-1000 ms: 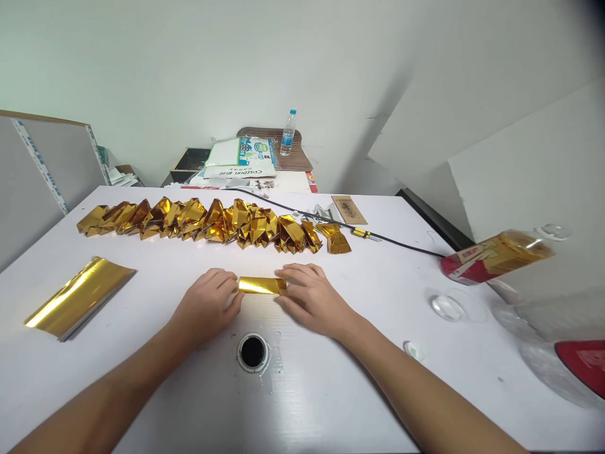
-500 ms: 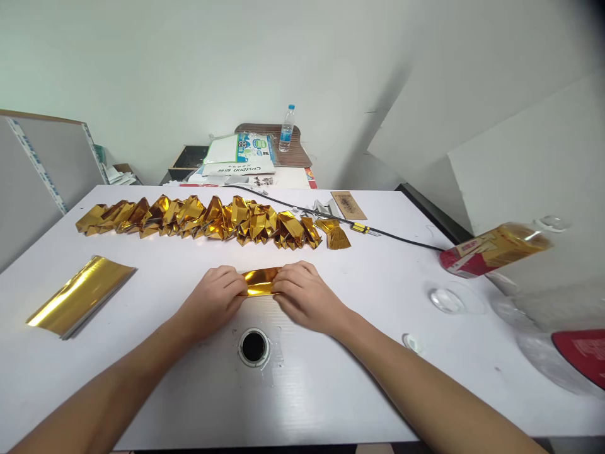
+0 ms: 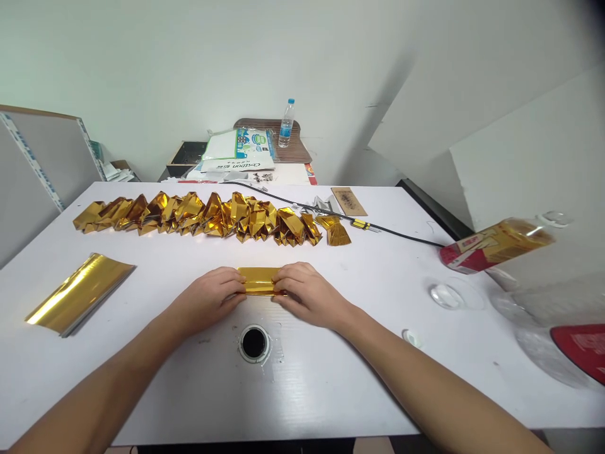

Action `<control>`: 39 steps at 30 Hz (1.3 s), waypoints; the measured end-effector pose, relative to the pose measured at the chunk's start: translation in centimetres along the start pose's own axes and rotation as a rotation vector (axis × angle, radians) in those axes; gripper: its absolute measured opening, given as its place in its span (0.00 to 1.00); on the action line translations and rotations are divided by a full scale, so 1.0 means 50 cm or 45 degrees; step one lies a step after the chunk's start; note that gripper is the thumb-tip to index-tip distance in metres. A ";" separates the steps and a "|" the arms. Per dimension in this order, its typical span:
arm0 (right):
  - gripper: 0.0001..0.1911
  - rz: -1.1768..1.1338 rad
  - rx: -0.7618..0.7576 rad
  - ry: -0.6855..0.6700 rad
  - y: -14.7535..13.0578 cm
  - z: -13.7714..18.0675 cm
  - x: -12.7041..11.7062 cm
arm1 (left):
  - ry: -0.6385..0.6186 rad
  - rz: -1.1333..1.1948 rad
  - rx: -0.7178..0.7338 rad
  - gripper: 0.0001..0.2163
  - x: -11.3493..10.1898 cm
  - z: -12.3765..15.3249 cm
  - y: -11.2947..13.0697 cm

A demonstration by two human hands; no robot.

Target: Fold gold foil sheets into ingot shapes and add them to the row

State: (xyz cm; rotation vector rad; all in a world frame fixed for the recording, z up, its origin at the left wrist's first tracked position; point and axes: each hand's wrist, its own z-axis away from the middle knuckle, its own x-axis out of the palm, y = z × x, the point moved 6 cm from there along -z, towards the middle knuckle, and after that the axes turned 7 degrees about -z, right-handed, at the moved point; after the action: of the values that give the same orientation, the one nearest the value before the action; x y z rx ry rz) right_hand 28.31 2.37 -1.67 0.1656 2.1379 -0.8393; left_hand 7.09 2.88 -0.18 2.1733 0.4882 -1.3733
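Observation:
A strip of gold foil paper (image 3: 258, 281) lies folded on the white table, with a crease running along its length. My left hand (image 3: 213, 295) grips its left end, fingers on top and thumb at the near edge. On the other end, my right hand (image 3: 305, 293) holds it the same way; both ends are hidden under the fingers. Beyond the hands stretches a row of folded gold foil paper pieces (image 3: 189, 214), packed against each other. To the left rests a stack of flat gold foil sheets (image 3: 82, 293), slightly curved.
A round hole with a white rim (image 3: 254, 343) is just in front of the hands. A black cable (image 3: 307, 207) crosses the back right. Toward the right are a tilted drink bottle (image 3: 496, 244), a clear lid (image 3: 447, 296) and a small white cap (image 3: 411, 338). A water bottle (image 3: 286, 126) stands behind.
The gold strip now lies flatter, with a lengthwise crease and a fold at its near edge showing. Both hands keep hold at its ends and have barely shifted. The view has tilted slightly.

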 end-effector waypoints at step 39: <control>0.06 0.043 0.309 0.220 0.022 -0.015 0.014 | 0.123 0.032 -0.469 0.06 0.009 -0.016 -0.039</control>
State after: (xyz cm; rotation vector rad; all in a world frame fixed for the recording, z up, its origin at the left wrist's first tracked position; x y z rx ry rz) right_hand 27.78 3.56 -2.40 0.4113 2.1790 -1.0978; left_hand 6.78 4.93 -0.75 1.9399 0.6886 -1.0703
